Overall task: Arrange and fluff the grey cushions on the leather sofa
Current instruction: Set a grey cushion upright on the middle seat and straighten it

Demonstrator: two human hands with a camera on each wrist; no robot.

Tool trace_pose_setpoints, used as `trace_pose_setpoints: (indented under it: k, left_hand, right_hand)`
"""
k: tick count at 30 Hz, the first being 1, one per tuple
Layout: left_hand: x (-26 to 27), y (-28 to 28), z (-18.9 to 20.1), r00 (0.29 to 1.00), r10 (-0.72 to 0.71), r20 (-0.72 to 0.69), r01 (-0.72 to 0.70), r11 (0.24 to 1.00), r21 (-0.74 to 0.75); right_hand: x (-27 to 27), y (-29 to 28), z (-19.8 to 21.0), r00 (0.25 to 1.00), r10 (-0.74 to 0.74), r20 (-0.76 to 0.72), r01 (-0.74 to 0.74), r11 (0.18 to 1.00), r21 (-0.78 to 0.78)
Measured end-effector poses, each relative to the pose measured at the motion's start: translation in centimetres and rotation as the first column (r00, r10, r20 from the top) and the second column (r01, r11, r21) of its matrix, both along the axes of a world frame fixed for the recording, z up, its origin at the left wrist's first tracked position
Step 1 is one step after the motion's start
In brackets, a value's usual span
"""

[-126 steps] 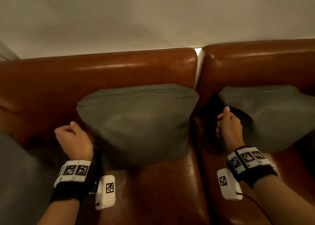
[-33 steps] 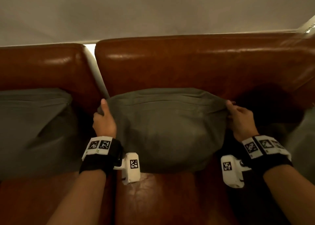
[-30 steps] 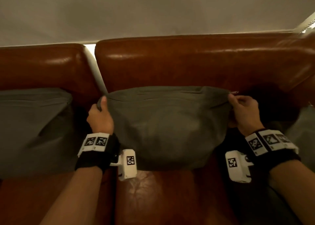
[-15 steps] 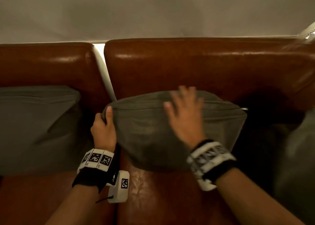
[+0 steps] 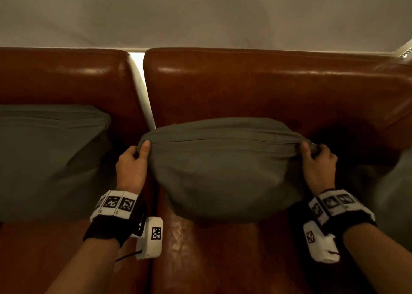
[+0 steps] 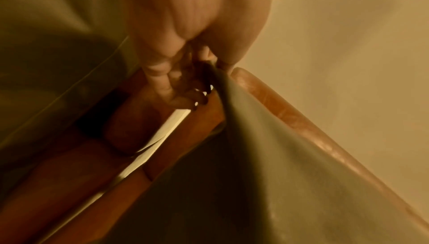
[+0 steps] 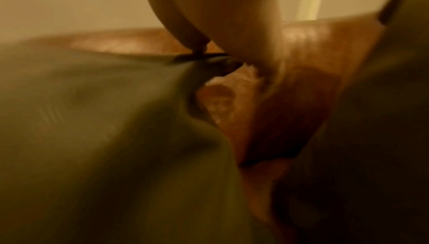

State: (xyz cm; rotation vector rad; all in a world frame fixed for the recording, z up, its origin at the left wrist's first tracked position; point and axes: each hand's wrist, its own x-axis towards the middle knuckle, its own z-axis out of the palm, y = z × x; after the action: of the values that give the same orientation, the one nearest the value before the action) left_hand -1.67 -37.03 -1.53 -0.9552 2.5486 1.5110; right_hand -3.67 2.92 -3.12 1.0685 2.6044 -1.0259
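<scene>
My head camera looks down on the sofa (image 5: 267, 88) — both wrist cameras sit close, sharing the middle cushion (image 5: 218, 171).

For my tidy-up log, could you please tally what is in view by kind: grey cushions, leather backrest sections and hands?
Grey cushions: 3, the held cushion, the left cushion, the cushion at the right edge.
Leather backrest sections: 2, and.
Hands: 2, left hand, right hand.
Total: 7.

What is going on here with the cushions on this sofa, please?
A person is fluffing a grey cushion on the brown leather sofa. The left hand and right hand each pinch an upper corner of it. Another grey cushion leans against the backrest to the left.
</scene>
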Motion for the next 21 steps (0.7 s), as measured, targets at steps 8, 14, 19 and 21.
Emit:
trace_pose_setpoints:
  k: [8,14,19,21]
  left_hand:
    - [0.9,-0.6,3.1,0.968,0.023,-0.248,-0.056,0.99,-0.128]
    - [1.2,-2.1,2.3,0.99,-0.123,-0.075,0.106,0.973,-0.203]
    - [3.3,-1.9,1.2,0.992,-0.01,-0.124,0.023,0.994,0.104]
    - [3.5,-0.9,1.4,0.99,0.115,-0.076,-0.091,0.96,0.264]
  right_hand:
    - [0.6,0.8,4.5,0.869,-0.187,-0.458,0.07,0.963,-0.26]
    - [2.0,0.4,3.2,0.89,-0.183,-0.418,0.041,0.945,-0.325]
    - [4.9,0.3,2.8,0.874,-0.273,-0.403,0.066,0.887,-0.457]
    - [5.1,-0.3,3.2,0.881,-0.356,-0.312,0.138,0.824,-0.55]
